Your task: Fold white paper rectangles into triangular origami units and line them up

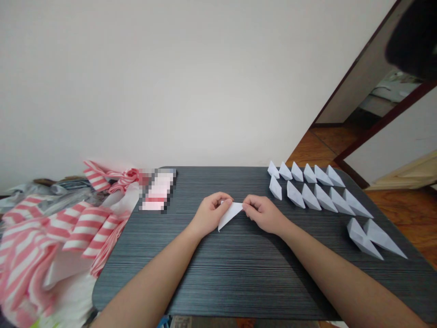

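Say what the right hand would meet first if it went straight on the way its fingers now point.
The folded white paper, which its fingertips are already pinching at the near corner. Just past that comes the left hand, though the depth between them is hard to judge from this view.

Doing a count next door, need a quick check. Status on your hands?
Left grip and right grip pinching white paper triangle between them. Folded paper pieces sit off right, not touching.

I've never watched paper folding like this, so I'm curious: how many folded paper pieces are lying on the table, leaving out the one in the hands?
14. Six folded paper pieces form the far row, six more the next row, and two lie nearest the person, all on the right of the dark table. None seems hidden.
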The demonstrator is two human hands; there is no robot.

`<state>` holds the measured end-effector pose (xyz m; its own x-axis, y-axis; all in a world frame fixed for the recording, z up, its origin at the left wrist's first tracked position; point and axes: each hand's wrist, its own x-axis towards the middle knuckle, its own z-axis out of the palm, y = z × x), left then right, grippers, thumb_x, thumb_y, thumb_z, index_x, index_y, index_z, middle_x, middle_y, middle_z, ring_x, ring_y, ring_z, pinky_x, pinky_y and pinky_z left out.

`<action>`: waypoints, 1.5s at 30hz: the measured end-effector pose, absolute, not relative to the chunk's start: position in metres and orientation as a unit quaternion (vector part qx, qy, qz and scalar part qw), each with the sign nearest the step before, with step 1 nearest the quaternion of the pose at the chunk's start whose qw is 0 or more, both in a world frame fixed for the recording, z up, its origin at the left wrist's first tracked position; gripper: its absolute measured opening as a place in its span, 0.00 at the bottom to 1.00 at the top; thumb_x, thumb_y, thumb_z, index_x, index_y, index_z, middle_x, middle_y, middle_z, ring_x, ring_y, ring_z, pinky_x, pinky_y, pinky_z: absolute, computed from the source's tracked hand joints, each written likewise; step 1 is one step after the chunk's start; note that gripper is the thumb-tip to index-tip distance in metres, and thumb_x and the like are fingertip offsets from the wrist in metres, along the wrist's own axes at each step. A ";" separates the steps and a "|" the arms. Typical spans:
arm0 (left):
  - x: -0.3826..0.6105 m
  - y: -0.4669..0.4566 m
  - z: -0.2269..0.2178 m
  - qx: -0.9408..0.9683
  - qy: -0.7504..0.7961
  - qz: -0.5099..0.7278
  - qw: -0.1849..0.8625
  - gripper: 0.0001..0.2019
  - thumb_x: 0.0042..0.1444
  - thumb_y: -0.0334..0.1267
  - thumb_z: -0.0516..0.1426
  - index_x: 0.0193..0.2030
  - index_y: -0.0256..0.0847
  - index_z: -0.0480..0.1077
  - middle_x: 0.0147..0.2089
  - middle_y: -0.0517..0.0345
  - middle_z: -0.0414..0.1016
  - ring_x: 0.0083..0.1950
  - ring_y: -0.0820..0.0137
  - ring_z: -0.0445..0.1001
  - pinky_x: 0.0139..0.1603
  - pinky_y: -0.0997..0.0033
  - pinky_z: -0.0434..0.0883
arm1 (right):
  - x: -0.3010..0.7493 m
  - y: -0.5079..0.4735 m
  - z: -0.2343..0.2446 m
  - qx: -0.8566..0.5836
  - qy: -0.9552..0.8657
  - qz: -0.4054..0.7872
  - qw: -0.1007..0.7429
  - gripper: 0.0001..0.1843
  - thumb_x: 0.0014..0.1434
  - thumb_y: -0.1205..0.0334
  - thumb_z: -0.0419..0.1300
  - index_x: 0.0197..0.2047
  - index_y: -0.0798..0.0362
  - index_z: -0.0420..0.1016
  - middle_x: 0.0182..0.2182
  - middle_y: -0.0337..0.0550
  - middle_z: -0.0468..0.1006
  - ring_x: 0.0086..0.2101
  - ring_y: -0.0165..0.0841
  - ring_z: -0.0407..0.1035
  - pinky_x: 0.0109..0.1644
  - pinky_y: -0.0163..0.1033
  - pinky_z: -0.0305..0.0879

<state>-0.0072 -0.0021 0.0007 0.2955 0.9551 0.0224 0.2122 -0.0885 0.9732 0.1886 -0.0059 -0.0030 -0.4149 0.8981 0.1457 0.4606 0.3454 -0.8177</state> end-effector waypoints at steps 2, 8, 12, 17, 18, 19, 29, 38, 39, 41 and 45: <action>-0.007 0.000 -0.003 0.625 0.468 0.386 0.491 0.11 0.54 0.43 0.55 0.35 0.36 0.71 0.26 0.61 0.68 0.27 0.77 0.63 0.26 0.79 0.59 | 0.190 -0.005 -0.005 -0.454 -0.745 0.375 0.315 0.11 0.60 0.64 0.51 0.26 0.54 0.64 0.20 0.34 0.66 0.23 0.27 0.61 0.28 0.32 0.56; -0.006 0.002 -0.011 0.564 0.477 0.411 0.535 0.11 0.52 0.44 0.57 0.33 0.36 0.68 0.24 0.63 0.63 0.24 0.79 0.59 0.23 0.79 0.55 | 0.188 -0.006 -0.008 -0.437 -0.682 0.472 0.347 0.09 0.61 0.59 0.52 0.31 0.54 0.66 0.23 0.35 0.68 0.22 0.26 0.62 0.28 0.33 0.59; -0.004 0.001 -0.010 0.530 0.443 0.426 0.584 0.11 0.52 0.43 0.57 0.36 0.38 0.66 0.23 0.65 0.64 0.23 0.79 0.60 0.22 0.80 0.56 | 0.186 -0.006 -0.012 -0.405 -0.654 0.532 0.354 0.06 0.57 0.60 0.58 0.35 0.54 0.68 0.26 0.37 0.71 0.22 0.26 0.64 0.28 0.32 0.61; -0.001 -0.002 -0.009 0.597 0.441 0.393 0.543 0.10 0.54 0.43 0.56 0.36 0.38 0.68 0.26 0.61 0.67 0.25 0.76 0.64 0.26 0.77 0.63 | 0.186 -0.006 -0.014 -0.416 -0.654 0.513 0.369 0.08 0.61 0.58 0.54 0.33 0.54 0.65 0.21 0.36 0.72 0.19 0.24 0.62 0.23 0.30 0.58; 0.000 -0.003 -0.009 0.621 0.449 0.385 0.515 0.11 0.54 0.43 0.55 0.38 0.38 0.70 0.28 0.59 0.69 0.26 0.76 0.65 0.27 0.76 0.64 | 0.186 -0.007 -0.014 -0.420 -0.649 0.513 0.374 0.08 0.62 0.58 0.52 0.34 0.54 0.64 0.20 0.35 0.72 0.18 0.24 0.60 0.22 0.30 0.56; 0.001 -0.004 -0.010 0.641 0.456 0.382 0.485 0.12 0.54 0.43 0.55 0.40 0.38 0.71 0.32 0.57 0.70 0.27 0.75 0.66 0.28 0.76 0.65 | 0.186 -0.007 -0.014 -0.422 -0.644 0.514 0.378 0.09 0.62 0.57 0.51 0.34 0.53 0.63 0.20 0.35 0.72 0.17 0.24 0.60 0.20 0.30 0.56; 0.001 -0.011 -0.001 0.733 0.417 0.370 0.390 0.16 0.59 0.39 0.51 0.51 0.41 0.70 0.39 0.53 0.69 0.35 0.73 0.68 0.35 0.73 0.67 | 0.184 -0.006 -0.018 -0.381 -0.634 0.554 0.382 0.10 0.61 0.55 0.54 0.39 0.54 0.64 0.24 0.37 0.73 0.21 0.27 0.67 0.24 0.32 0.65; 0.005 -0.015 -0.002 0.726 0.405 0.355 0.428 0.21 0.50 0.41 0.60 0.52 0.41 0.68 0.42 0.53 0.66 0.33 0.74 0.67 0.31 0.75 0.67 | 0.184 -0.008 -0.013 -0.387 -0.648 0.539 0.372 0.08 0.59 0.58 0.56 0.36 0.54 0.65 0.26 0.37 0.71 0.23 0.26 0.65 0.25 0.31 0.64; 0.005 -0.014 -0.003 0.716 0.407 0.361 0.438 0.21 0.50 0.41 0.60 0.52 0.41 0.68 0.42 0.52 0.67 0.33 0.74 0.68 0.31 0.74 0.67 | 0.183 -0.008 -0.013 -0.387 -0.650 0.539 0.369 0.08 0.58 0.58 0.57 0.37 0.54 0.65 0.27 0.37 0.71 0.24 0.26 0.65 0.25 0.31 0.64; 0.006 -0.014 -0.005 0.689 0.406 0.377 0.468 0.22 0.49 0.41 0.61 0.51 0.41 0.67 0.44 0.51 0.66 0.35 0.73 0.69 0.32 0.74 0.69 | 0.183 -0.008 -0.014 -0.389 -0.652 0.539 0.364 0.07 0.58 0.60 0.57 0.38 0.54 0.66 0.28 0.38 0.72 0.25 0.26 0.66 0.25 0.31 0.65; 0.007 -0.013 -0.007 0.618 0.393 0.398 0.552 0.20 0.50 0.39 0.60 0.50 0.40 0.65 0.47 0.50 0.68 0.37 0.71 0.73 0.36 0.71 0.71 | 0.182 -0.009 -0.012 -0.397 -0.668 0.517 0.360 0.06 0.60 0.61 0.53 0.40 0.54 0.65 0.26 0.38 0.72 0.24 0.27 0.66 0.25 0.31 0.64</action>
